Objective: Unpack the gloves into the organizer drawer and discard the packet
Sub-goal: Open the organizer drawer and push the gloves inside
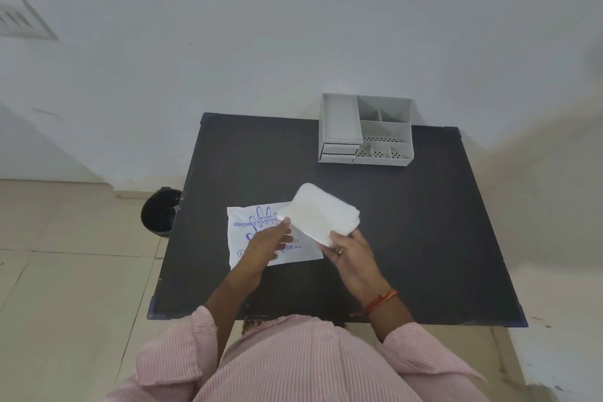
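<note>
The packet (257, 238) is a flat, thin white plastic bag that lies on the dark table (408, 222). It has blue writing. The words "EMBOSSED" and "DISPOSABLE POLYETHY" can be read, and then the gloves cover the rest. Lower down it says "CE" and "100", with a small word after that is too blurry to read. A blue drawing of a hand is on it too.

The gloves (321, 212) are a soft white stack, folded into a puffy block with round corners. The stack is tilted up above the table, over the right end of the packet.

The left hand (269, 243) is over the packet with its palm down. Its grip is closed on the left corner of the stack, with the thumb on top. The right hand (347, 251) holds the near right edge of the stack, fingers curled around it. It has a ring on one finger and an orange thread on the wrist. Both sleeves are pink with thin stripes.

The organizer (365, 130) is a grey plastic box at the back of the table, well apart from the hands. It has open boxes on top, some with little holes in the bottom, and two small shut drawers on its front left. A black bin (160, 214) stands on the tiled floor, just beside the left side of the table.
</note>
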